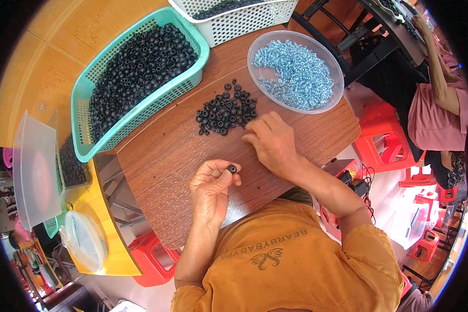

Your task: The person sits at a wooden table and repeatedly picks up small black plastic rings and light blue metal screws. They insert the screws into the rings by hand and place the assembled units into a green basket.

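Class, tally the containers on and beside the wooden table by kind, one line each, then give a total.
Teal mesh basket: 1
White mesh basket: 1
Clear round bowl: 1
Clear rectangular tub: 1
Clear round lidded tub: 1
Total: 5

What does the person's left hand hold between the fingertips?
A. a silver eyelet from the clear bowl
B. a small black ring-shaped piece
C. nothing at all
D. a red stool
B: the left hand pinches one small black ring-shaped piece at its fingertips, of the same kind as the loose pile of black pieces on the wooden table.
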The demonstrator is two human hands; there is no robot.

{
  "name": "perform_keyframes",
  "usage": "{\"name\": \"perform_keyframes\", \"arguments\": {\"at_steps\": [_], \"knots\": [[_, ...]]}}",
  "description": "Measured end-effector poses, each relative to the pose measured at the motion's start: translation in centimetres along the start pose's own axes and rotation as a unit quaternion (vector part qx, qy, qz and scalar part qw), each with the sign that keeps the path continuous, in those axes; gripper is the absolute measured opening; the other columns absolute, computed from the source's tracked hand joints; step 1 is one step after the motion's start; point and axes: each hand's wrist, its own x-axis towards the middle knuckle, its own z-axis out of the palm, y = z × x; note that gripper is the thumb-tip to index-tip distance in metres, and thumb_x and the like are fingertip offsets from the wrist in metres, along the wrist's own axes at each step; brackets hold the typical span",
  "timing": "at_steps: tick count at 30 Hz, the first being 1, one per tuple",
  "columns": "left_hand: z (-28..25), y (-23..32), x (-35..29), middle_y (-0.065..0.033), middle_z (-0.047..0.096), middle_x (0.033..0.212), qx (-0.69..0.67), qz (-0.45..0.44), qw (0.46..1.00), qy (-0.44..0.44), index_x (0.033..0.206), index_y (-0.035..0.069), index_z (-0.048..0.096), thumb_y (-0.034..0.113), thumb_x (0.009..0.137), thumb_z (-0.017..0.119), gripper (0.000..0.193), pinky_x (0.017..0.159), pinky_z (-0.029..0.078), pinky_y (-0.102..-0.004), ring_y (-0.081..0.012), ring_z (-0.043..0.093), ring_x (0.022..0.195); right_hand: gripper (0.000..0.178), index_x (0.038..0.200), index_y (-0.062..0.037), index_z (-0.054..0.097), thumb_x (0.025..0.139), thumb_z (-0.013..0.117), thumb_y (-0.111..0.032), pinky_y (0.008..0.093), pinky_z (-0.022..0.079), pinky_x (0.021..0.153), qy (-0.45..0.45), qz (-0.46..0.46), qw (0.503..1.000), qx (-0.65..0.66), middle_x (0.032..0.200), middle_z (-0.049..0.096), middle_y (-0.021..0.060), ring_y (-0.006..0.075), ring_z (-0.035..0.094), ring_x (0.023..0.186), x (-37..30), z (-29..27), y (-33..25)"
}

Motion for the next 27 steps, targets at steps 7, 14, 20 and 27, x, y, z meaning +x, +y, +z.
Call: {"name": "perform_keyframes", "arguments": {"at_steps": [7, 14, 20, 27], "knots": [[0.0, -0.4, 0.0, -0.0179, 0.064, 0.087, 0.023, 0.018, 0.999, 0.019, 0.089, -0.001, 0.059, -0.004, 0.081, 0.061, 0.009, 0.064, 0.049, -0.0317, -0.0205, 0.06, 0.07, 0.015, 0.071, -0.0042, 0.046, 0.062, 0.059, -0.003, 0.0351, 0.038, 0.058, 0.01, -0.082, 0.989, -0.121, 0.071, 0.043, 0.0109, 0.0249, 0.044, 0.068, 0.4, 1.9, 0.4], [0.3, -0.3, -0.1, -0.0178, 0.064, 0.087, 0.026, 0.025, 0.999, 0.024, 0.089, -0.002, 0.059, -0.004, 0.081, 0.06, 0.008, 0.063, 0.049, -0.0306, -0.0196, 0.06, 0.07, 0.016, 0.077, -0.003, 0.051, 0.065, 0.06, 0.001, 0.037, 0.039, 0.06, -0.004, -0.04, 0.997, -0.059, 0.074, 0.047, 0.011, 0.0272, 0.047, 0.071, 0.6, 1.8, 0.3], [-0.2, -0.4, -0.1, -0.0166, 0.064, 0.089, 0.001, 0.012, 1.0, 0.001, 0.092, -0.001, 0.059, -0.004, 0.08, 0.062, 0.012, 0.065, 0.049, -0.0304, -0.0189, 0.06, 0.072, 0.021, 0.092, -0.0045, 0.06, 0.072, 0.065, 0.0, 0.0366, 0.041, 0.062, -0.041, 0.01, 0.998, 0.043, 0.076, 0.051, 0.009, 0.0275, 0.049, 0.073, -0.7, -0.6, -0.8], [-0.4, -0.5, 0.0, -0.0163, 0.064, 0.092, -0.075, -0.019, 0.997, -0.017, 0.097, -0.001, 0.059, -0.003, 0.081, 0.061, 0.016, 0.066, 0.049, -0.0312, -0.0198, 0.061, 0.074, 0.013, 0.086, -0.0033, 0.063, 0.073, 0.066, -0.001, 0.0314, 0.043, 0.06, -0.069, 0.136, 0.967, 0.206, 0.075, 0.054, 0.0071, 0.0216, 0.052, 0.07, -0.5, -2.5, -3.0]]}}
